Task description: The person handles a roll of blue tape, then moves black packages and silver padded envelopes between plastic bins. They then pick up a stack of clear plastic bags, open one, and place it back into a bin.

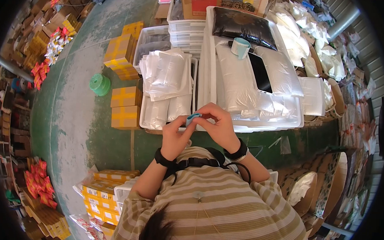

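Between my two hands, in front of my chest, is a small light-blue strip [193, 118] that looks curled into a loop. My left hand [175, 134] pinches its left side, and my right hand [217, 125] has its fingertips on the right side. Just beyond them stand two white bins. The left bin [143, 113] bears a stack of flat whitish plastic bags [166, 74] over silvery filled pouches. In the larger right bin [301, 112] lie plump silvery pouches [236, 81], with a black phone [260, 73] and a pale-blue tape roll [240, 48] on top.
A black glossy pouch [244, 27] lies at the far end of the right bin. Taped cartons [125, 106] and a green twine spool [100, 85] are on the floor to the left. Yellow-taped boxes [100, 199] stand behind my left side, and open cartons [322, 181] stand at right.
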{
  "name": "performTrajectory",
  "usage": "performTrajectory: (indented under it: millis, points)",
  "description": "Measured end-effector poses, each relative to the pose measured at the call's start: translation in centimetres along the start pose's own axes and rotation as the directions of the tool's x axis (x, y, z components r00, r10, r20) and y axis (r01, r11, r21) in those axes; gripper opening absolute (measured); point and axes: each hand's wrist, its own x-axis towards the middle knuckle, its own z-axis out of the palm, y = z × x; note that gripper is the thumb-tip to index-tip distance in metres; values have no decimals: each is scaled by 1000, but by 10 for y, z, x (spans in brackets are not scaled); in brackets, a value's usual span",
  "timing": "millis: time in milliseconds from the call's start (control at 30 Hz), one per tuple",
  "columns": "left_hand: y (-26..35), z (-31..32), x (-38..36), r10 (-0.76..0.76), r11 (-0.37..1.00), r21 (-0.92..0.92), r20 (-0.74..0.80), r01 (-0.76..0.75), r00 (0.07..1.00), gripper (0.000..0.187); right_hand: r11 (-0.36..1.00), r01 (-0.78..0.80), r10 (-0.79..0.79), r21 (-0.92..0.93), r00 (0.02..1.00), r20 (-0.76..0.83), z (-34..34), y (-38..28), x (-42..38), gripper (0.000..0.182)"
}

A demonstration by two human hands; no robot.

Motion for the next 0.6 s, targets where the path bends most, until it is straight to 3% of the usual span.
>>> performTrajectory:
  millis: [100, 200, 300, 400, 600]
  points:
    - [-4, 1, 0, 36, 961, -274, 56, -20, 998, 23, 1000, 25, -25, -6, 996, 87, -8, -1, 3, 11]
    - [-2, -9, -4, -45, 820, -550, 214, 159, 976, 29, 991, -58, 34, 119, 981, 193, -19, -4, 5, 13]
    - [-8, -9, -6, 0, 809, -567, 269, 158, 963, 32, 975, -106, 51, 197, 963, 265, -25, -6, 6, 14]
    - [-2, -9, -4, 27, 893, -440, 259, 93, 966, 36, 987, -47, 1, 154, 958, 288, -27, -8, 5, 15]
    - [-7, -12, -2, 91, 772, -623, 309, 129, 947, 38, 988, 12, -64, 154, 938, 341, -28, -9, 5, 16]
